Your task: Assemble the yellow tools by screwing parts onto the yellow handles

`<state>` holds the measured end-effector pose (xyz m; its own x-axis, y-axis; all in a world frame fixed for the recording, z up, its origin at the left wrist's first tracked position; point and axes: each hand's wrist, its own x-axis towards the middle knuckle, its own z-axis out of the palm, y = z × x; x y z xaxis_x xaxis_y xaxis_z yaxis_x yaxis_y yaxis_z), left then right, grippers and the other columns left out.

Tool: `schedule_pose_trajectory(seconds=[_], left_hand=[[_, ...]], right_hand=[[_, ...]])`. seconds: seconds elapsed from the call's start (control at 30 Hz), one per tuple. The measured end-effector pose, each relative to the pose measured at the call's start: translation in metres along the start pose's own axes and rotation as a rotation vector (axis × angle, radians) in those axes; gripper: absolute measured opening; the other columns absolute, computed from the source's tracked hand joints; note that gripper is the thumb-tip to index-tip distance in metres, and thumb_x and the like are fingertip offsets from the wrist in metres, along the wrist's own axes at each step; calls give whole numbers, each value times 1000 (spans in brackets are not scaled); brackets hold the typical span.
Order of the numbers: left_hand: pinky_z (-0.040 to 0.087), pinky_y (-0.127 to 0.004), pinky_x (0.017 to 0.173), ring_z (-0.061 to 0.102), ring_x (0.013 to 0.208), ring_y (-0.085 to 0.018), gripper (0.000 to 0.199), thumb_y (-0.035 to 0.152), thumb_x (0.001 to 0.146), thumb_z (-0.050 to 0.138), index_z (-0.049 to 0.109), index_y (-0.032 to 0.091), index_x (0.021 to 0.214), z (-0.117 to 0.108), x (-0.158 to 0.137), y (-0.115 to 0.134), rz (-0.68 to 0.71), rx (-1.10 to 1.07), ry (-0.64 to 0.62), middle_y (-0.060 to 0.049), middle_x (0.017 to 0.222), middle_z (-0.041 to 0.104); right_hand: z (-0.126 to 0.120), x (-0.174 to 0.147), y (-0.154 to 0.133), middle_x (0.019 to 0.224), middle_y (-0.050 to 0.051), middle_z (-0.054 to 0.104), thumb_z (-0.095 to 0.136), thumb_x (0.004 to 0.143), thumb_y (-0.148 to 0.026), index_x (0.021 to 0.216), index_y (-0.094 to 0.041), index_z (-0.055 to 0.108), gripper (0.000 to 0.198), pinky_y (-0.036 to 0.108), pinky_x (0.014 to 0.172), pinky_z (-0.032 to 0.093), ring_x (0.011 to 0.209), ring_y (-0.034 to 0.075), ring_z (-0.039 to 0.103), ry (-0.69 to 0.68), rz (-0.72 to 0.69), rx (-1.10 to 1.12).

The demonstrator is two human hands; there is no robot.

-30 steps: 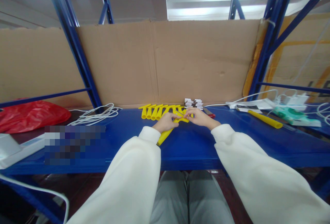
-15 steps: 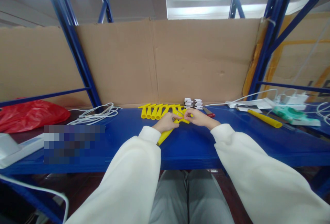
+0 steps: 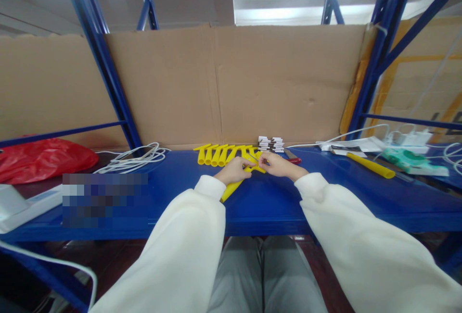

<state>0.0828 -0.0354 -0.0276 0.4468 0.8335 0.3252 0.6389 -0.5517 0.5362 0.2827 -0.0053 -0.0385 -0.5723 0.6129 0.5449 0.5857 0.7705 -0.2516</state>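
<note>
My left hand (image 3: 233,170) is closed round a yellow plastic tool with a tubular handle (image 3: 232,190). The handle slants down to the left, toward the front edge of the table, and its wider end shows to the right under my fingers. My right hand (image 3: 275,163) pinches at that end, close to the left fingertips. A thin greyish piece shows between the hands, too small to name. Behind them several similar yellow T-shaped tools (image 3: 215,155) stand in a row, open tube ends toward me. Small white-and-dark stacked pieces (image 3: 270,144) sit just beyond my right hand.
A red-handled tool (image 3: 294,160) lies right of my right hand. Further right are a yellow tube (image 3: 373,167) and a green-and-white bundle (image 3: 404,159). Coiled white cable (image 3: 139,159) and a red bag (image 3: 46,160) lie left. A cardboard panel (image 3: 234,87) closes the back.
Both hands stay at almost the same place on the yellow tool. Only a slight shift of the fingers and of the camera shows.
</note>
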Motion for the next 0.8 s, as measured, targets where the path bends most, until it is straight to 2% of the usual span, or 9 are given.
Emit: schedule_pose_trajectory(seconds=[0.27,0.4,0.6,0.7,0.8], left_hand=[[54,-32,86,68,82,-17,44,9,68,63,76,15,110,-1,-1,3,-23,9,-15,-2,87,77],[54,-31,85,69,82,-17,43,9,67,65,77,16,108,-1,-1,2,-4,1,8,-4,95,77],[54,-29,83,69,84,-19,39,10,69,67,78,16,106,-4,-2,7,2,-1,52,-5,95,77],[54,-29,82,69,84,-20,39,8,70,67,78,15,108,-4,-3,8,-10,-6,66,-5,90,77],[54,-31,84,69,86,-20,44,7,71,66,75,15,113,-4,-3,7,-2,-1,69,-5,93,77]], right_hand=[[6,2,3,72,1,61,55,77,-11,65,-20,55,15,28,71,45,71,15,55,16,100,49],[11,2,9,72,-1,59,57,76,-14,69,-21,55,10,27,71,46,71,15,55,52,138,135],[12,3,14,82,0,61,62,71,-19,81,-22,53,14,28,71,48,77,16,58,141,347,343],[9,5,13,79,-1,62,61,68,-15,83,-22,53,18,25,64,47,71,14,59,156,399,463],[5,5,4,67,-3,62,59,71,-15,87,-22,52,18,23,50,41,57,13,57,75,539,589]])
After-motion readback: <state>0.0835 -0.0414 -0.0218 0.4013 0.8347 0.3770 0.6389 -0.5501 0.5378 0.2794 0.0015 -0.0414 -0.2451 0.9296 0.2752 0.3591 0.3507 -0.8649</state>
